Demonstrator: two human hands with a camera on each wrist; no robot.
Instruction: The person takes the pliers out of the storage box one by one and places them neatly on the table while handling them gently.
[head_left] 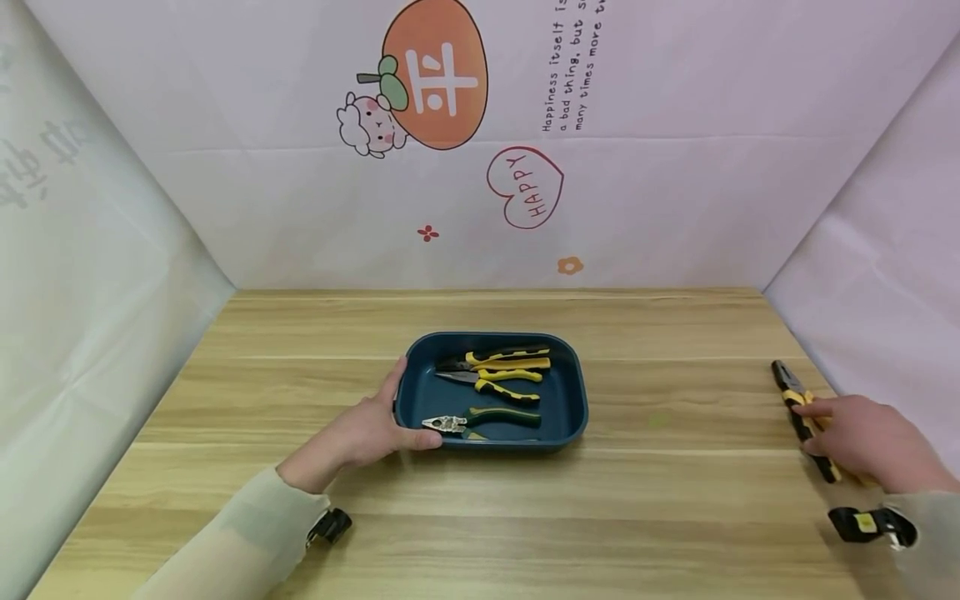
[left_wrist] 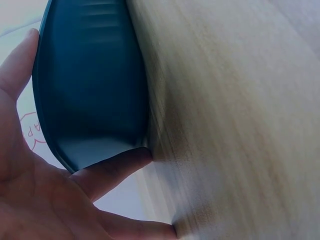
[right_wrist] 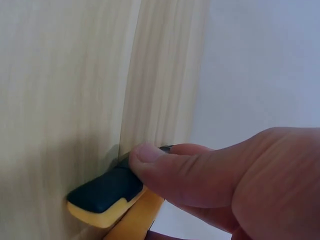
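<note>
A dark blue rectangular tray (head_left: 566,437) stands mid-table. My left hand (head_left: 375,425) spreads fairly straight fingers against its left end, with the thumb along the near rim; the left wrist view shows fingertips at the tray's wall and on the tabletop. Inside lie green-handled pliers (head_left: 501,417), yellow-and-black long-nose pliers (head_left: 510,392) and, behind them, another yellow-and-black pair (head_left: 517,356). At the table's right side my right hand (head_left: 873,437) holds combination pliers (head_left: 791,387) by black-and-yellow handles, jaw end pointing away. In the right wrist view the thumb presses on a handle (right_wrist: 107,190).
The wood-grain table (head_left: 675,517) is bounded by a white printed backdrop (head_left: 660,208) behind and white sheets at both sides. The right sheet (head_left: 885,275) rises close beside the right hand. Bare tabletop lies between the tray and the right hand.
</note>
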